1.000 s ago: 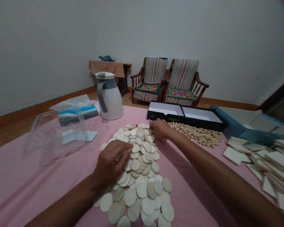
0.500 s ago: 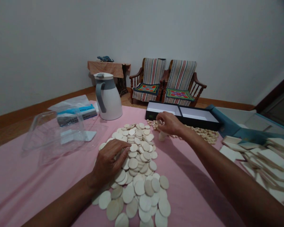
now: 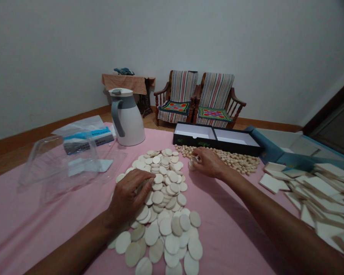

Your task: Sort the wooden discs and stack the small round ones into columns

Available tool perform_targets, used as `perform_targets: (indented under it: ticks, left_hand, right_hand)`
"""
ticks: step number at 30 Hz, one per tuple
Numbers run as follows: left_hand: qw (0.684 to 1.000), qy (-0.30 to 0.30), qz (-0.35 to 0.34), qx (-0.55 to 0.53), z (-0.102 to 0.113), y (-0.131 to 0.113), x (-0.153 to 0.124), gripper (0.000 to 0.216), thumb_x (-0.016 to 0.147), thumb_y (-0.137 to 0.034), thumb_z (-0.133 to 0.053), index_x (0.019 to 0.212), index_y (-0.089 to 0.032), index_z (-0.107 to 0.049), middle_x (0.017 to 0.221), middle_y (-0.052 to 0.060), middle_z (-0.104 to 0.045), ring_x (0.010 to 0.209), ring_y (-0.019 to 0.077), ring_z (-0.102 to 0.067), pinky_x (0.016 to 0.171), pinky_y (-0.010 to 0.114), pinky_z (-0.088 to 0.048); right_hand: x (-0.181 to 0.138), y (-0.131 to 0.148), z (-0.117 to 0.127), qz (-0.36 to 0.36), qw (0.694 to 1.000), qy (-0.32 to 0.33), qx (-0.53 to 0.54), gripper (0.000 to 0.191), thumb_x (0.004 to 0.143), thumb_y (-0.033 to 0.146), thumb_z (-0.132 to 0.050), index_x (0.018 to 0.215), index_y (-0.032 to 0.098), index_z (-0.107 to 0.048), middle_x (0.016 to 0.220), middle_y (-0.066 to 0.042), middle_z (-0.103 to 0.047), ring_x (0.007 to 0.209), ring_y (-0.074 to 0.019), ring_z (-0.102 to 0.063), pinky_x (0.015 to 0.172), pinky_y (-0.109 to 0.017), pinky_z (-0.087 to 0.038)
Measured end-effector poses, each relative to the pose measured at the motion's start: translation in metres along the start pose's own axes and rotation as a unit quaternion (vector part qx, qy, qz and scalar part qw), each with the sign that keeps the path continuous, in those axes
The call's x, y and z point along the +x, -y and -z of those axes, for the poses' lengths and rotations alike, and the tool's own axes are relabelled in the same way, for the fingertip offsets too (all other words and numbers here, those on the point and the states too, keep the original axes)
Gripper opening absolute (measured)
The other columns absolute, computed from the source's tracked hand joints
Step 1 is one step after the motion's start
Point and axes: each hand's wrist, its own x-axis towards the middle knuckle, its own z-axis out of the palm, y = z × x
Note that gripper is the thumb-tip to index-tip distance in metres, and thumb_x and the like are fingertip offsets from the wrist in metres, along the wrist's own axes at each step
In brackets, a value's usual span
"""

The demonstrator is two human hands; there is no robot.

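A long heap of round, pale wooden discs lies on the pink cloth in front of me. On the heap's left side rests my left hand, its fingers curled and the thumb close to the forefinger. What lies beneath its fingers is mostly hidden. To the right of the heap, my right hand has its fingers closed around a few wooden discs low over the cloth. Just behind that hand spreads a strip of small wooden beads or cubes, too small to tell which.
Behind the small pieces stands a black two-part box. Flat wooden boards lie at right beside a blue box. A white-grey jug, a blue-and-grey carton and clear plastic trays occupy the left.
My right hand has come down onto the small stack of discs that stood below it. My left hand keeps its place on the heap. The whole view has shifted slightly.
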Motion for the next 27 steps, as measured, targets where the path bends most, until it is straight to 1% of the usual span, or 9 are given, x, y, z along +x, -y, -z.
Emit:
perform_targets:
  ticks: [2, 4, 8, 11, 16, 19, 22, 25, 27]
  left_hand:
    - [1.0, 0.0, -0.004, -0.001, 0.001, -0.001, 0.001, 0.009, 0.087, -0.016, -0.054, 0.089, -0.016, -0.063, 0.083, 0.005, -0.068, 0.08, 0.0165, -0.062, 0.073, 0.029, -0.049]
    - [1.0, -0.001, -0.007, -0.002, 0.001, -0.001, 0.002, 0.009, 0.087, -0.016, -0.054, 0.089, -0.016, -0.063, 0.082, 0.005, -0.068, 0.079, 0.0165, -0.062, 0.072, 0.029, -0.048]
    - [1.0, 0.01, -0.001, -0.004, 0.002, -0.002, 0.001, 0.01, 0.087, -0.015, -0.054, 0.089, -0.016, -0.064, 0.083, 0.005, -0.068, 0.08, 0.0167, -0.062, 0.073, 0.029, -0.048]
    - [1.0, 0.012, -0.002, -0.004, 0.001, -0.001, 0.0, 0.011, 0.087, -0.015, -0.054, 0.09, -0.016, -0.064, 0.084, 0.005, -0.068, 0.08, 0.0166, -0.062, 0.073, 0.028, -0.048]
    - [1.0, 0.006, -0.008, -0.004, 0.001, 0.0, 0.0, 0.01, 0.088, -0.015, -0.054, 0.091, -0.015, -0.064, 0.083, 0.005, -0.067, 0.08, 0.0161, -0.062, 0.073, 0.028, -0.048]
    - [1.0, 0.014, 0.004, -0.002, 0.0, 0.0, -0.001, 0.011, 0.088, -0.015, -0.053, 0.089, -0.015, -0.064, 0.083, 0.005, -0.067, 0.081, 0.0162, -0.062, 0.073, 0.028, -0.047]
    - [1.0, 0.012, 0.003, -0.001, -0.002, 0.0, -0.001, 0.01, 0.088, -0.016, -0.054, 0.089, -0.015, -0.064, 0.083, 0.005, -0.067, 0.08, 0.0162, -0.062, 0.073, 0.028, -0.047]
    - [1.0, 0.01, 0.003, 0.0, -0.002, 0.0, -0.001, 0.009, 0.088, -0.016, -0.055, 0.09, -0.015, -0.064, 0.084, 0.005, -0.067, 0.081, 0.0161, -0.062, 0.074, 0.028, -0.047]
    - [1.0, 0.013, 0.007, 0.0, -0.002, 0.0, -0.002, 0.01, 0.088, -0.016, -0.054, 0.09, -0.015, -0.064, 0.084, 0.005, -0.067, 0.081, 0.0162, -0.062, 0.074, 0.028, -0.047]
  right_hand:
    - [-0.004, 0.004, 0.0, 0.004, 0.999, -0.034, 0.023, 0.018, 0.077, 0.018, -0.052, 0.092, 0.016, -0.061, 0.088, -0.008, -0.061, 0.079, -0.0178, -0.055, 0.068, -0.027, -0.036]
    - [-0.009, 0.012, -0.003, 0.026, 0.997, -0.044, 0.066, 0.018, 0.077, 0.014, -0.05, 0.091, 0.016, -0.061, 0.088, -0.006, -0.062, 0.078, -0.0163, -0.056, 0.069, -0.026, -0.037]
    - [-0.018, 0.034, -0.019, 0.09, 0.988, 0.037, 0.12, 0.017, 0.078, 0.011, -0.05, 0.088, 0.018, -0.062, 0.085, -0.005, -0.062, 0.076, -0.0146, -0.055, 0.065, -0.023, -0.036]
    - [-0.019, 0.047, -0.032, 0.068, 0.992, 0.051, 0.093, 0.017, 0.081, 0.009, -0.048, 0.088, 0.018, -0.061, 0.087, -0.006, -0.061, 0.081, -0.0159, -0.055, 0.065, -0.023, -0.035]
    - [-0.024, 0.055, -0.039, 0.009, 0.997, 0.022, 0.07, 0.015, 0.086, 0.014, -0.045, 0.09, 0.017, -0.06, 0.09, -0.008, -0.06, 0.084, -0.0169, -0.054, 0.067, -0.024, -0.035]
    - [-0.033, 0.047, -0.033, -0.004, 0.996, -0.021, 0.082, 0.023, 0.082, 0.012, -0.047, 0.101, 0.017, -0.059, 0.091, -0.008, -0.06, 0.079, -0.0168, -0.054, 0.066, -0.025, -0.034]
    - [-0.043, 0.026, -0.023, -0.036, 0.992, -0.057, 0.108, 0.024, 0.078, 0.011, -0.048, 0.098, 0.016, -0.06, 0.084, -0.006, -0.062, 0.073, -0.0161, -0.054, 0.064, -0.025, -0.034]
    - [-0.05, 0.0, -0.018, -0.112, 0.985, -0.063, 0.117, 0.021, 0.078, 0.015, -0.049, 0.095, 0.015, -0.061, 0.077, -0.004, -0.063, 0.069, -0.0156, -0.054, 0.062, -0.025, -0.034]
    - [-0.052, -0.015, -0.018, -0.151, 0.982, -0.051, 0.1, 0.021, 0.078, 0.017, -0.052, 0.096, 0.014, -0.062, 0.082, -0.006, -0.064, 0.071, -0.016, -0.055, 0.062, -0.025, -0.034]
